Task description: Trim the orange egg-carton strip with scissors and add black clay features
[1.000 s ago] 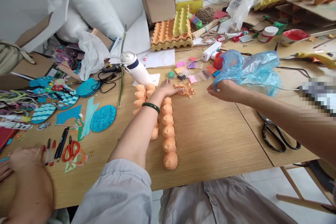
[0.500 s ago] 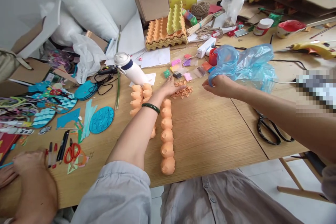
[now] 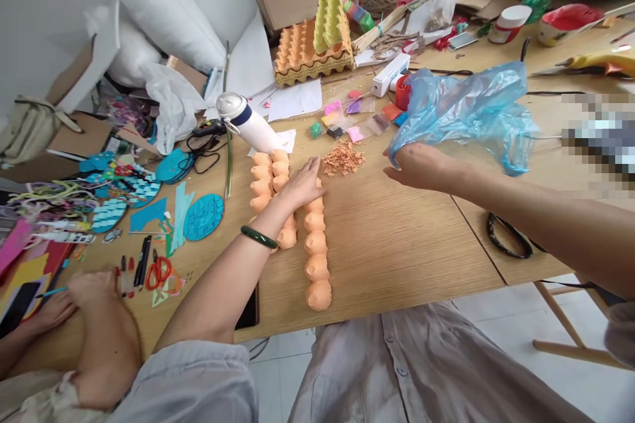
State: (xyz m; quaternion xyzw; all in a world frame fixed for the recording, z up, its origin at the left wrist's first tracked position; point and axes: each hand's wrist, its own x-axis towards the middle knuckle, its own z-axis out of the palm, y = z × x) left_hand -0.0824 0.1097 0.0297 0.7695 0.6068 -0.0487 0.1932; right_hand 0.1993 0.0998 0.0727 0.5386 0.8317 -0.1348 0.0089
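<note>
Bag (image 3: 471,109), held in nearly closed right hand (image 3: 421,165), may scatter scraps (image 3: 343,158) if dragged across; left hand (image 3: 301,186) is open, gripping nothing

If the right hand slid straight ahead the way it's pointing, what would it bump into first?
Probably the pile of orange scraps, just beyond the right hand, though the hand's height is hard to judge.

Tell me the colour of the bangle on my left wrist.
The bangle is dark green, best seen in the head view.
</note>
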